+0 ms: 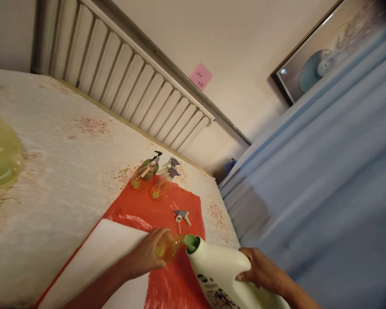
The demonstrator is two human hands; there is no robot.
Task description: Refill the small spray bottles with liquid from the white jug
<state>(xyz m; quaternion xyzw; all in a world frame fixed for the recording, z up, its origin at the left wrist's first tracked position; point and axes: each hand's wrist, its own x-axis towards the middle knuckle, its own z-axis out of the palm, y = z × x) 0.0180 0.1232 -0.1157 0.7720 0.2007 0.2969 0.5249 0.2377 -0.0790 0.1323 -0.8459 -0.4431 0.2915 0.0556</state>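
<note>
Here the left hand point(148, 255) grips a small yellow bottle point(169, 246) over the red plastic sheet point(167, 206) on the surface point(51, 171). The right hand point(260, 270) clasps a large white jug point(221, 270), tilted so its green spout point(191, 242) touches the bottle's mouth. A loose spray head point(181, 215) lies just beyond, and three spray bottles point(154, 178) stand farther back.

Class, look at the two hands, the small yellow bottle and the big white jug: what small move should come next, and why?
Probably tip the white jug a little further. Its green spout already sits at the mouth of the small yellow bottle, which the left hand steadies while the right hand grips the jug's body. The bottle's spray head lies off on the red sheet.
</note>
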